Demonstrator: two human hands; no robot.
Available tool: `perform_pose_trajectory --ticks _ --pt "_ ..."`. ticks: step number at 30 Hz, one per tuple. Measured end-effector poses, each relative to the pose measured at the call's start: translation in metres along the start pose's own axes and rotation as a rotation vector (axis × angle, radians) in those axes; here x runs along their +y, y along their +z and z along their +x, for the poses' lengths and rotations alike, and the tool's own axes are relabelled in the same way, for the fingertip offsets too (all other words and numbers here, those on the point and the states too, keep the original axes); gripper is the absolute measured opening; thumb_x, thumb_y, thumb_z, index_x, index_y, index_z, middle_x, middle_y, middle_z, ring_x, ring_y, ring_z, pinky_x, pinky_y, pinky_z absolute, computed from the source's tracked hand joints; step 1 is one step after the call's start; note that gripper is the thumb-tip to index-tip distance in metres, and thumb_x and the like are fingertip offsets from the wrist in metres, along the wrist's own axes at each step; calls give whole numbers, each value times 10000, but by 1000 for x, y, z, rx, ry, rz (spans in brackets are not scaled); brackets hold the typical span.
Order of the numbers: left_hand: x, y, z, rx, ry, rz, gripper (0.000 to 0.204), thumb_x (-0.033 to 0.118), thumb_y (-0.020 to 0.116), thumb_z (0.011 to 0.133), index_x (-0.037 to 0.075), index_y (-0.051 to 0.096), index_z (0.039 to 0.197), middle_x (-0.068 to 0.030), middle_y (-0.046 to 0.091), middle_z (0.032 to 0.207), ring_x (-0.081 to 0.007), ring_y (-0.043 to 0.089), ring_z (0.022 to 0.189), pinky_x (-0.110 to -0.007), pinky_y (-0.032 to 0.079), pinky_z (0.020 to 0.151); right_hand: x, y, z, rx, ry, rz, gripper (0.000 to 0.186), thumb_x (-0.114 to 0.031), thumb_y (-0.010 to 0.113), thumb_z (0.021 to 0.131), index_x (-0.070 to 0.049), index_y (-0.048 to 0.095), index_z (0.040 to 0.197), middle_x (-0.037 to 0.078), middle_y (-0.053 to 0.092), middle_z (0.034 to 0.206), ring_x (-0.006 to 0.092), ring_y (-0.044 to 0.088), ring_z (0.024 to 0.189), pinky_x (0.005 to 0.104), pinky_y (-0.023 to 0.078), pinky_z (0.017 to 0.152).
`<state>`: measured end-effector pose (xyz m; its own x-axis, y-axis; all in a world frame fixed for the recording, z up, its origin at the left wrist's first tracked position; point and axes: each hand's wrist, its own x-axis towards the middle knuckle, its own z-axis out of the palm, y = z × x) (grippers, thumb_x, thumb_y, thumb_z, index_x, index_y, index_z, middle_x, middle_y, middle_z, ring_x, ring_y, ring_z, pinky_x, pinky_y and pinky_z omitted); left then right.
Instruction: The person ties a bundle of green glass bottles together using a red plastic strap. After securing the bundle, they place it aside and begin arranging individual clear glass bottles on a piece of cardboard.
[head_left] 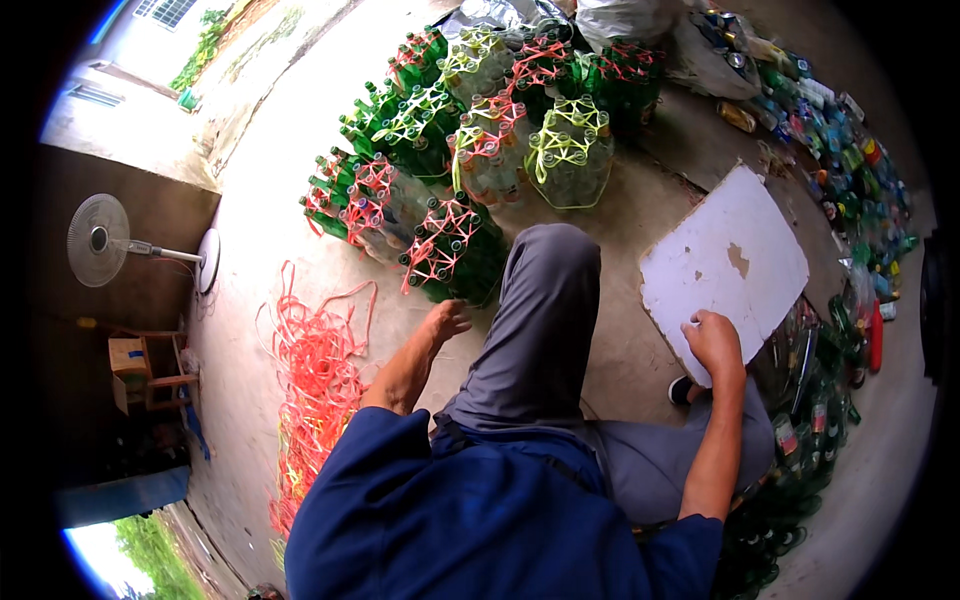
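My left hand (447, 321) is by my raised left knee, near a bundle of green bottles (450, 240) tied with red strap; its fingers are loosely bent and apart, holding nothing visible. My right hand (714, 345) grips the left part of a worn white board (725, 270), which has brown torn patches and lies tilted to the right of that knee. Several more bundles of green and clear bottles (570, 150), tied with red or yellow-green strap, stand grouped beyond the knee. A tangle of red and yellow strap (318, 380) lies left of me.
A standing fan (98, 239) and a wooden stool with a box (150, 370) are at the left. Loose bottles and cans (845, 160) heap along the right, with green glass bottles (810, 450) nearer me. Bags (610, 20) sit behind the bundles, on the concrete floor (250, 330).
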<state>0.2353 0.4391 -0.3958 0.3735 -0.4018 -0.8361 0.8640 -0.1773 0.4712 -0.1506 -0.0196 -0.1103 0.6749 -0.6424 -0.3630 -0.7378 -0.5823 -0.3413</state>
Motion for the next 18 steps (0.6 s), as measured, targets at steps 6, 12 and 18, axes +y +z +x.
perform_pose_trajectory --ticks 6,12,18 --pt "-18 56 8 88 131 -22 320 88 699 945 -33 656 1237 -155 695 1219 -282 690 1127 -406 612 899 11 8 9 -25 41 -25 371 -287 740 866 30 761 1057 278 736 995 432 710 976 485 557 900" --pt "-9 37 -2 12 341 242 283 5 717 904 -91 669 1166 -144 694 1131 -267 691 1093 -399 617 943 11 23 25 -59 21 -31 344 -289 754 852 13 773 1015 267 737 983 432 710 963 486 563 885" --pt "-5 74 -10 145 225 -159 206 47 731 889 -46 703 1070 -138 695 1110 -287 691 1036 -416 591 951 20 27 31 -50 31 -29 309 -290 760 849 3 766 947 271 727 928 443 705 910 504 562 835"
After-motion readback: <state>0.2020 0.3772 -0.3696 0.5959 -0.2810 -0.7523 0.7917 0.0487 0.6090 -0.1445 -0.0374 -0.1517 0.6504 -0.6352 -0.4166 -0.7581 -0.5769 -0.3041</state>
